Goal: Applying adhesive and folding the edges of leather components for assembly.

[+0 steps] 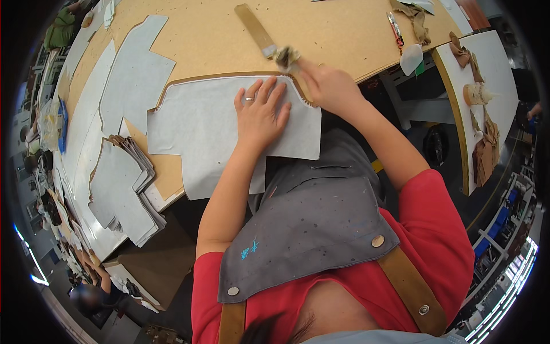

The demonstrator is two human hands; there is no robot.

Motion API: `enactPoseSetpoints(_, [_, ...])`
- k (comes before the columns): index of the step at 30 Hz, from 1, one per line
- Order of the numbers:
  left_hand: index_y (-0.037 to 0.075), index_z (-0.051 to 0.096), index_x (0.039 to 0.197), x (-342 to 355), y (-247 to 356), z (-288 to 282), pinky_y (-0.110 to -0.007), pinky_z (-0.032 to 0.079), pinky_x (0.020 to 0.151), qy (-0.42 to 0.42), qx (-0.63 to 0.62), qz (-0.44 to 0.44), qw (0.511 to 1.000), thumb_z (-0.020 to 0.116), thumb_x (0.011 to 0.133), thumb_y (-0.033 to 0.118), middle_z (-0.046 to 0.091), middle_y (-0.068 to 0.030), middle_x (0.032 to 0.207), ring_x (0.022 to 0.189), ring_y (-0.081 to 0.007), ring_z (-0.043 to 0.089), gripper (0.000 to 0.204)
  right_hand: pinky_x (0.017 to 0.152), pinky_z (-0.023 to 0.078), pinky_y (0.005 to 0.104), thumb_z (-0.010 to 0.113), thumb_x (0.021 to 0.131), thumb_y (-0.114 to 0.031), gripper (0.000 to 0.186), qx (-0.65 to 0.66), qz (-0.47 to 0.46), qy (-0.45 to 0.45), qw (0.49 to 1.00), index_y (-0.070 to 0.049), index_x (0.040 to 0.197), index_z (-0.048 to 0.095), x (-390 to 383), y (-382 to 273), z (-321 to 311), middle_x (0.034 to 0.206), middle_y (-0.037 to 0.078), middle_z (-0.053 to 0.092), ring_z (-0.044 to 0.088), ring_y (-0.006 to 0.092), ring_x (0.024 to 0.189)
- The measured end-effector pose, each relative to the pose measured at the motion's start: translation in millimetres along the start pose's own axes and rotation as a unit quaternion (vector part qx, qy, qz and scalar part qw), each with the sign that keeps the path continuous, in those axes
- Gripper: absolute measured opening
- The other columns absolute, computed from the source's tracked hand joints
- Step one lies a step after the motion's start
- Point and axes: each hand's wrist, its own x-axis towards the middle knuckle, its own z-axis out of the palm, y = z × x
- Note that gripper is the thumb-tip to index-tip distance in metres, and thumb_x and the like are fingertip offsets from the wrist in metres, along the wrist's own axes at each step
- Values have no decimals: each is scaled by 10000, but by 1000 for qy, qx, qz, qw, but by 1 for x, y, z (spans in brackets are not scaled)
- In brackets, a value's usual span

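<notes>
A light grey cut panel [200, 120] lies on the tan tabletop, with a brown border folded along its far edge. My left hand [262, 112] rests flat on the panel with its fingers spread, a ring on one of them. My right hand [332, 89] is at the panel's far right corner, fingers bent and smeared by motion. At its fingertips is a blurred cream and dark lump [286, 58], too unclear to name. Just beyond lies a flat brown handle with a silvery end [255, 30]; whether it joins the lump I cannot tell.
Another grey panel [137, 71] lies to the left, and a stack of similar panels [120, 189] overhangs the near left edge. Far right are a red and white pen-like tool [395, 30] and brown scraps [420, 26]. A white side table [492, 69] holds more scraps.
</notes>
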Motion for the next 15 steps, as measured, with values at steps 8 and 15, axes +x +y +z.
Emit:
enactPoseSetpoints(8, [190, 550, 1193, 5, -6, 0, -424, 192, 1051, 26, 5, 3, 1000, 560, 826, 333, 478, 12, 1295, 1222, -205, 400, 394, 572, 480, 417, 485, 895, -204, 352, 31, 2, 64, 997, -98, 1228, 525, -1, 2, -3, 688, 172, 600, 598, 339, 638])
enactPoseSetpoints(15, [189, 555, 1190, 4, 0, -1, -424, 193, 1054, 27, -7, -3, 1000, 567, 822, 325, 485, 10, 1288, 1222, -206, 403, 392, 544, 505, 413, 487, 885, -215, 362, -65, 5, -34, 997, -71, 1217, 508, -16, -3, -10, 688, 162, 610, 618, 321, 620])
